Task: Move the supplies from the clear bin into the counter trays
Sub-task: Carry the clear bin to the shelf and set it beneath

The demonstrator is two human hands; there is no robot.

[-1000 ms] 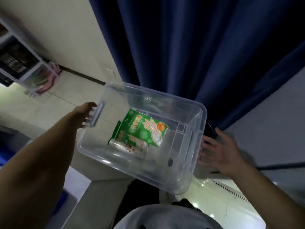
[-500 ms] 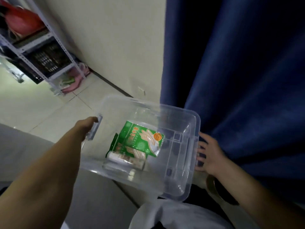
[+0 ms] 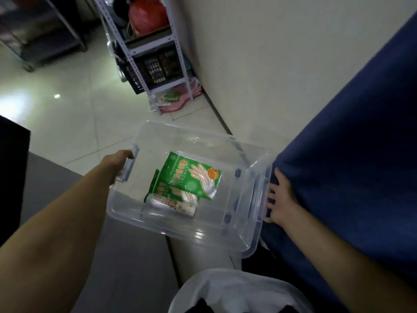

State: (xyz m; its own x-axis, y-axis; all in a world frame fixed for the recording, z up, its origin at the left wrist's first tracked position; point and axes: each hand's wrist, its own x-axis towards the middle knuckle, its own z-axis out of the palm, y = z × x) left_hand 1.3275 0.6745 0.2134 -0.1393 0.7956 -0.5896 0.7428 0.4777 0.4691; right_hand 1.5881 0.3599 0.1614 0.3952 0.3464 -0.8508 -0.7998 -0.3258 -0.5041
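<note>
Clear rectangular plastic bin, held in the air between both hands: left hand gripping the left end handle, right hand with fingers curled under the right end rim. Contents, on the bin floor: green plastic glove packets, stacked; small white wrapped roll against their near edge. Beside the right hand: dark blue fabric curtain.

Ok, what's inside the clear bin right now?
Two green glove packets, one overlapping the other, and a small white roll at their near edge. Anything beneath the packets is covered.
</note>
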